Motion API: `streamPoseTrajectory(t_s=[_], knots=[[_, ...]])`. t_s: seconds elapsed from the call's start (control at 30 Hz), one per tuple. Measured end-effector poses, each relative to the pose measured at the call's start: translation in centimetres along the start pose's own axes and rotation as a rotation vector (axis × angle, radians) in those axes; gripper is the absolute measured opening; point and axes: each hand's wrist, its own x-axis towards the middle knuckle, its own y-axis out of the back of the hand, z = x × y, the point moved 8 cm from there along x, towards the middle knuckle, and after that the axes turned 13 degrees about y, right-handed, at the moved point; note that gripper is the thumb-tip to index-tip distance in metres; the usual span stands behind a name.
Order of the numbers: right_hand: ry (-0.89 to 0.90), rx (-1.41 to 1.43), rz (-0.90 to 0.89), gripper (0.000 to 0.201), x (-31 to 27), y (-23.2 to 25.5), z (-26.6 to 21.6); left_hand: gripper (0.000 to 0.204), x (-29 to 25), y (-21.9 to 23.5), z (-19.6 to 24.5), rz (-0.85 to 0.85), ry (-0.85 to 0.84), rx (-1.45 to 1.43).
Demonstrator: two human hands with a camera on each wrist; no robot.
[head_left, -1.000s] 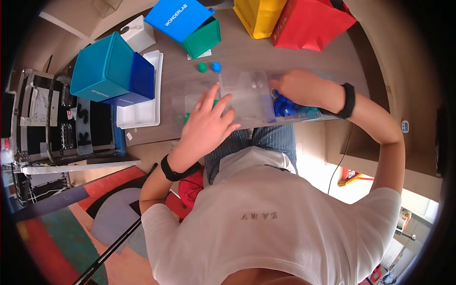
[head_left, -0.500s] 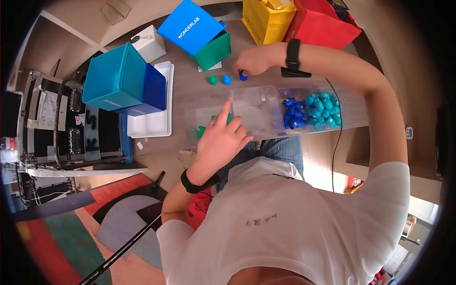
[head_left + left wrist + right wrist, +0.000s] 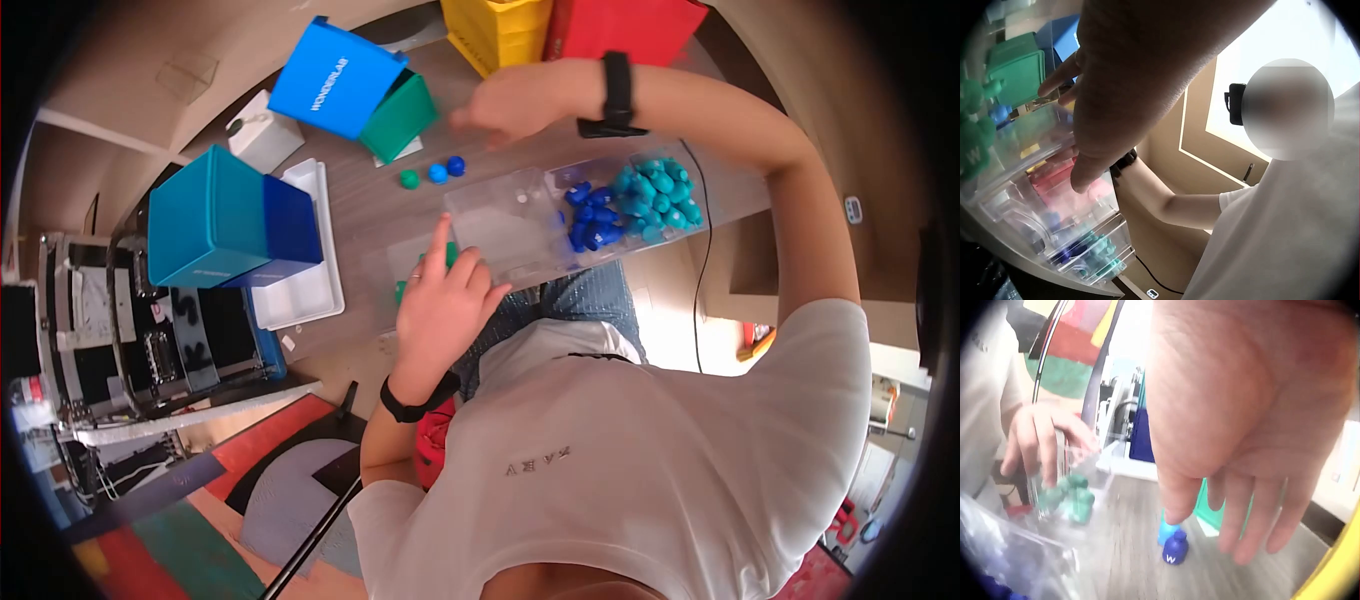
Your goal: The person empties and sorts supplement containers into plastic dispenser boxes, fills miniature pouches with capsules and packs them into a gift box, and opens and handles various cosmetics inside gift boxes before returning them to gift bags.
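Observation:
Small bottles stand in a row on the table: a green bottle (image 3: pixel 409 179), a light blue bottle (image 3: pixel 438 174) and a dark blue bottle (image 3: pixel 456 166) marked W. My right hand (image 3: pixel 515 103), blurred, is just beyond the dark blue bottle; its fingers are extended and nothing is in them. Spread fingers of my left hand (image 3: pixel 445 308) rest over the left end of a clear divided box (image 3: pixel 500 225). Green bottles (image 3: pixel 1074 499) lie beneath that hand. Farther right in the box are dark blue bottles (image 3: pixel 595 215) and teal bottles (image 3: pixel 658 195).
Behind the row stand a green bin (image 3: pixel 400 118) and a tilted blue bin (image 3: pixel 335 80). Teal and dark blue bins (image 3: pixel 215 215) sit on a white tray (image 3: pixel 325 290) at left. Yellow (image 3: pixel 497 35) and red (image 3: pixel 620 30) bags stand at the back. A black cable (image 3: pixel 708 260) hangs at right.
My right hand went from the dark blue bottles in the box to the row, set one down beside the light blue bottle, and released it. My left hand stays over the box.

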Motion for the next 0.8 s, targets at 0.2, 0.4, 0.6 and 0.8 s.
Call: streamPoseTrajectory(t_s=[0.2,0.4,0.6,0.8], knots=[[-0.188,-0.029,0.092,0.015,-13.6,3.9,-4.5,0.03,0.4,0.0,0.3,-0.019,0.02,0.001],[-0.489,-0.134,0.002,0.023,-21.8,-3.5,-5.3,0.031,0.4,-0.4,0.4,-0.042,0.02,0.017],[-0.508,-0.102,0.14,0.03,-21.7,-6.5,-5.4,0.032,0.4,-0.4,0.3,-0.034,0.023,0.021],[-0.525,0.181,0.221,0.029,-20.4,2.8,-6.5,0.031,0.6,0.2,0.4,-0.029,0.019,0.045]])
